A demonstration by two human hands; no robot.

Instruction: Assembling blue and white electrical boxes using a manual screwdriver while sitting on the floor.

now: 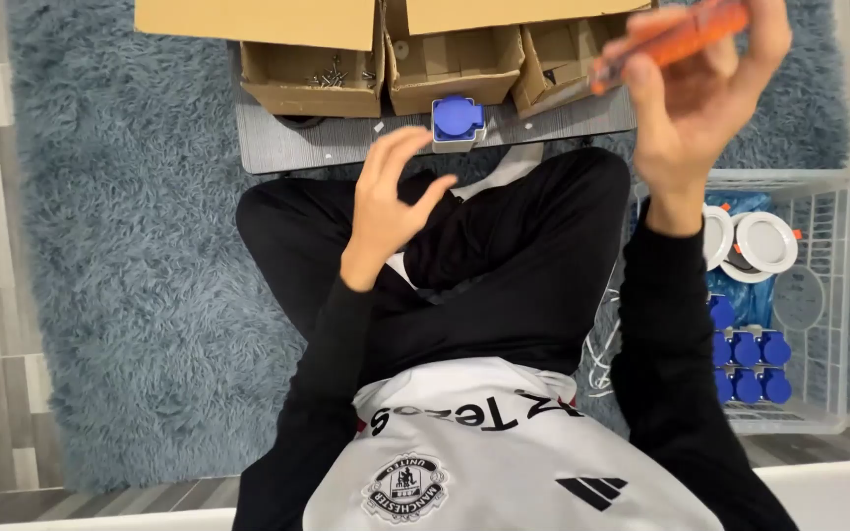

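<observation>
Your right hand (705, 88) grips an orange-handled tool (671, 39).
Your left hand (391, 192) hangs empty, fingers (395, 147) loosely curled, just short of the blue socket (457, 119) on the surface (346, 143).

blurred orange tool (676, 37) tilted, blue socket (457, 120) upright.

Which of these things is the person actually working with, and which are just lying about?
In use:
- orange tool, held in right hand
- blue socket, nearest the empty left hand

Lying about:
- cardboard boxes
- white basket of blue sockets
- white round fittings
</observation>
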